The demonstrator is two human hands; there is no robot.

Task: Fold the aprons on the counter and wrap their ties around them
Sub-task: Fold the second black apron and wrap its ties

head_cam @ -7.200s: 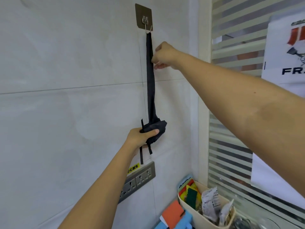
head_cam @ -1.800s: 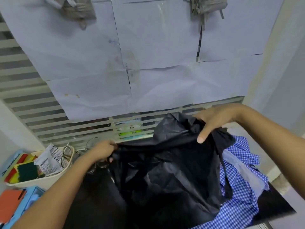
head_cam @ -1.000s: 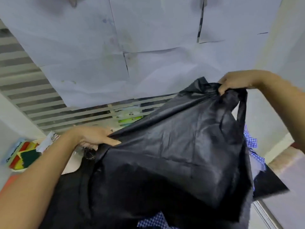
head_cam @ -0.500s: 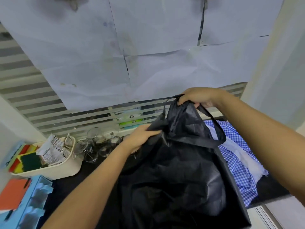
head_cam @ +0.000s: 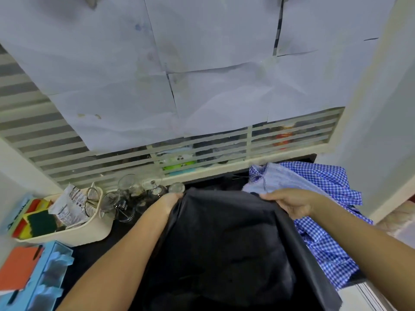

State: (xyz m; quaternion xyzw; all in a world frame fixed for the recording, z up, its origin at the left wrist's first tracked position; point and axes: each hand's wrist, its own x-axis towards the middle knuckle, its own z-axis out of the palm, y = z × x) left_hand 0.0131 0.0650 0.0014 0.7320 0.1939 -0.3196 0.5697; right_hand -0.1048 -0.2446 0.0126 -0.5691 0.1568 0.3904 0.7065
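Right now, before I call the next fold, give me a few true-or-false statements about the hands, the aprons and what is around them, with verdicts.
1. The left hand and the right hand both grip the far edge of the black apron. True.
2. The blue checked apron lies to the left of the black one. False: it lies to its right.
3. The black apron is rolled up with its ties wrapped round it. False: it is spread open over the counter.
4. Glassware stands just beyond the left hand. True.
5. The cream basket sits at the right end of the counter. False: it sits at the left, with sponges in it.
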